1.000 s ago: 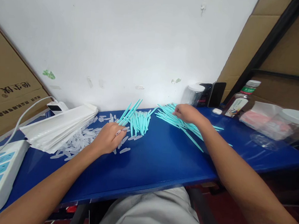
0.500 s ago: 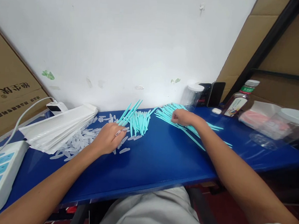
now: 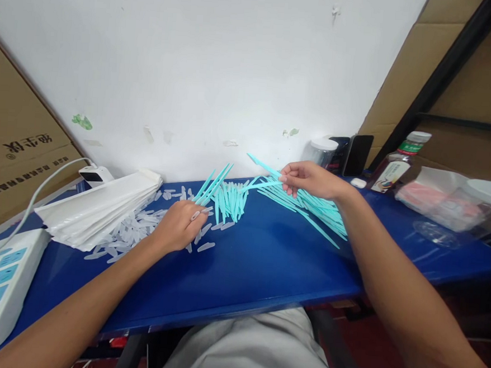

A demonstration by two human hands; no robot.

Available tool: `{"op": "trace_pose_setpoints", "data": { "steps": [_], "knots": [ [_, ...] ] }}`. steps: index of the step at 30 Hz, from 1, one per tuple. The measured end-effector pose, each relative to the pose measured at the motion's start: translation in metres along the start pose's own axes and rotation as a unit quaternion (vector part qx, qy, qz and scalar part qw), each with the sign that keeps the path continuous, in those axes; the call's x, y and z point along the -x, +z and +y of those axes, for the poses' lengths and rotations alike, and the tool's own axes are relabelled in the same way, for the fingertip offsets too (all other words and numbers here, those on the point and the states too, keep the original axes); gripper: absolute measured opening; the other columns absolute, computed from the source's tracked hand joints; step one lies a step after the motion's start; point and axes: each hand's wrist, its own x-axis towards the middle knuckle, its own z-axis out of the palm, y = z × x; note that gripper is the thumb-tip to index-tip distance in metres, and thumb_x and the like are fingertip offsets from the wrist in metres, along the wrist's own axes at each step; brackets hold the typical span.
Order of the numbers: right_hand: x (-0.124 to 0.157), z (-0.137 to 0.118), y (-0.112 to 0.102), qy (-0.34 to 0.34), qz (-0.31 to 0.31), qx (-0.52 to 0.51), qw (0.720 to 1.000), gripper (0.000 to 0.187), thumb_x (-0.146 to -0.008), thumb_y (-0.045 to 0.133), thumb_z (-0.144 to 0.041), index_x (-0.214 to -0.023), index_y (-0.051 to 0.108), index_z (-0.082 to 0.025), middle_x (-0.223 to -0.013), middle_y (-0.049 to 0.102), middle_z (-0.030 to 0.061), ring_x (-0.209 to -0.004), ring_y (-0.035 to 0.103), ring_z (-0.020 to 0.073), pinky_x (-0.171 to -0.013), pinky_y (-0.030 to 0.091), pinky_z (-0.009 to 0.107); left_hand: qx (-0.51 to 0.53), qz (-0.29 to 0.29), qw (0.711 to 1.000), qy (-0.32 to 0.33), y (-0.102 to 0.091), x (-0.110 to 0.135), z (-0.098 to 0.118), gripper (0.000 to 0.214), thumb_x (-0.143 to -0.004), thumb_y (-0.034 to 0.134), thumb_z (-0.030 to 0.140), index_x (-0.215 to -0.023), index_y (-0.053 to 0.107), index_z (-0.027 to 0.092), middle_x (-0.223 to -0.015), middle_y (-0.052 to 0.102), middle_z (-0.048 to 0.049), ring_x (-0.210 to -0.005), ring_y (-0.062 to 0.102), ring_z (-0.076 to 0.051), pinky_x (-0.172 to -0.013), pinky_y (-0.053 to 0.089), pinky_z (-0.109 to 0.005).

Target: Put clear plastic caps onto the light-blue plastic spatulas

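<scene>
My left hand is closed around several slim turquoise sticks, their pointed ends fanning up and away. A small translucent cap also shows at its fingers. In a pinch, my right hand holds what look like two turquoise sticks, raised above the right-hand pile and pointing left. That pile of loose turquoise sticks lies under and beyond the hand. Between the hands is a bunch of turquoise sticks with translucent ends. Loose translucent caps are scattered around and behind my left hand.
A stack of white packets and a white power strip lie at the left of the blue table. Toward the right stand a lidded clear jar, phones, a bottle and another clear jar.
My right hand has lifted off the right-hand pile with turquoise sticks pinched in its fingers, moving slightly up. My left hand stays in place, holding its sticks.
</scene>
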Motion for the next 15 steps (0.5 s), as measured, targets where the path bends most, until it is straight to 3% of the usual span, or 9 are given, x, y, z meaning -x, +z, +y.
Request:
{"op": "trace_pose_setpoints", "data": {
  "steps": [6, 11, 15],
  "knots": [
    [0.005, -0.02, 0.019, -0.054, -0.014, -0.112, 0.992, 0.041, -0.084, 0.082, -0.052, -0.092, 0.069, -0.015, -0.077, 0.072, 0.0034, -0.058, 0.06, 0.0098, -0.053, 0.051, 0.024, 0.053, -0.008, 0.998, -0.034, 0.002, 0.0, 0.0, 0.038, -0.096, 0.033, 0.026, -0.059, 0.031, 0.022, -0.053, 0.039, 0.0007, -0.052, 0.038, -0.015, -0.06, 0.029, -0.033],
    [0.003, -0.026, 0.046, -0.041, -0.081, -0.173, 0.981, 0.038, -0.085, 0.082, -0.048, -0.099, 0.07, -0.014, -0.078, 0.074, 0.0039, -0.054, 0.061, 0.0097, -0.048, 0.052, 0.022, -0.058, 0.015, 0.998, -0.03, 0.002, -0.001, 0.0, 0.036, -0.095, 0.036, 0.028, -0.06, 0.037, 0.022, -0.054, 0.047, -0.0024, -0.054, 0.044, -0.019, -0.06, 0.027, -0.034],
    [0.005, -0.032, 0.062, -0.047, -0.092, -0.187, 0.977, 0.038, -0.085, 0.083, -0.045, -0.099, 0.068, -0.014, -0.076, 0.074, 0.0026, -0.05, 0.06, 0.0089, -0.046, 0.051, 0.022, -0.148, -0.009, 0.988, -0.041, 0.002, -0.002, -0.005, 0.034, -0.094, 0.041, 0.027, -0.062, 0.046, 0.021, -0.057, 0.054, -0.0057, -0.056, 0.049, -0.021, -0.058, 0.024, -0.034]
  ]
}}
